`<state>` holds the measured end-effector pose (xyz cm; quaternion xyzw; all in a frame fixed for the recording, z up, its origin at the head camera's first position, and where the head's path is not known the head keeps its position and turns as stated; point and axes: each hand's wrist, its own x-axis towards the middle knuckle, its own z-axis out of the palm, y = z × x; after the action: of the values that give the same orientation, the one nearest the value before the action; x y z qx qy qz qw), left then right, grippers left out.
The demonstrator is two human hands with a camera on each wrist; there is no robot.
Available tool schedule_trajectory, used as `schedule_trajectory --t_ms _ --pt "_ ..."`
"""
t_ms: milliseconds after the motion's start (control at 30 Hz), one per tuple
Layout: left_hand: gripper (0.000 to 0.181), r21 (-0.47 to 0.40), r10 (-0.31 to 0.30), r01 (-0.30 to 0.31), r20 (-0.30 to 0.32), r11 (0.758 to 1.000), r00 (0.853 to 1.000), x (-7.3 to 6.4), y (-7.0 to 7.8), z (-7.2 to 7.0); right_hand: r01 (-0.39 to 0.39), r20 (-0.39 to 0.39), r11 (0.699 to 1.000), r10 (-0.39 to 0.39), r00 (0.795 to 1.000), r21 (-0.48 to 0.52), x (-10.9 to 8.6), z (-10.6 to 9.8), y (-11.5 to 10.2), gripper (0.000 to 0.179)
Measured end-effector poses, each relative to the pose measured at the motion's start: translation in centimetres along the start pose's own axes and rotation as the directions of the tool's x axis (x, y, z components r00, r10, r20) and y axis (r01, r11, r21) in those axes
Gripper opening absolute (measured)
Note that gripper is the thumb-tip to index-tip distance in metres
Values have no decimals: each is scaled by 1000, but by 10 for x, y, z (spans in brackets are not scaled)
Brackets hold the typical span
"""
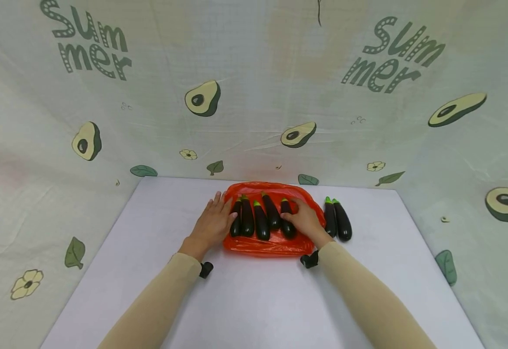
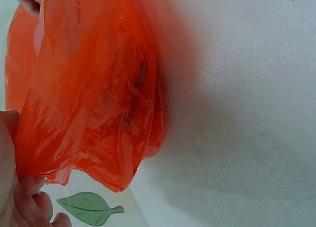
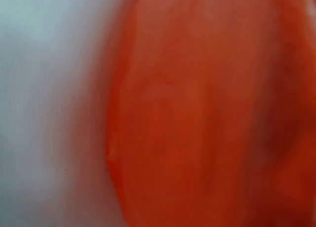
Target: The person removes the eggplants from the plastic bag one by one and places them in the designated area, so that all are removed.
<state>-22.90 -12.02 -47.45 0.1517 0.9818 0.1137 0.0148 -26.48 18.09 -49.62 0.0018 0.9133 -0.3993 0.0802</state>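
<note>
Five glossy, club-shaped eggplants [image 1: 261,223] lie in a crinkled red plastic bag [image 1: 258,249]; the right hand [image 1: 304,219] grips one at three o'clock, a loose pair [image 1: 343,222] beyond the rim [image 1: 262,184]. At nine, the left hand [image 1: 212,222] touches the bag, fingers seemingly straight. White tabletop [image 1: 254,305] extends toward six.

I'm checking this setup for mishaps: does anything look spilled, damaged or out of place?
No spill or damage shows. Only oddity: two eggplants lie on the table, right of the red bag, apart from the five in it.
</note>
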Motion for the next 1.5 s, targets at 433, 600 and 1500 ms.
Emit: schedule_trajectory --t_ms 433,600,1500 --pt "67 7 -10 10 -1 1000 1000 -1 2 0 -89 74 996 87 994 28 7 1 1 83" --pt "67 -4 -15 15 3 1000 1000 0 2 -1 -92 75 995 90 993 26 6 0 -1 79" --pt "68 -18 -10 10 -7 1000 1000 2 2 1 105 69 989 -112 991 106 -20 -25 7 84"
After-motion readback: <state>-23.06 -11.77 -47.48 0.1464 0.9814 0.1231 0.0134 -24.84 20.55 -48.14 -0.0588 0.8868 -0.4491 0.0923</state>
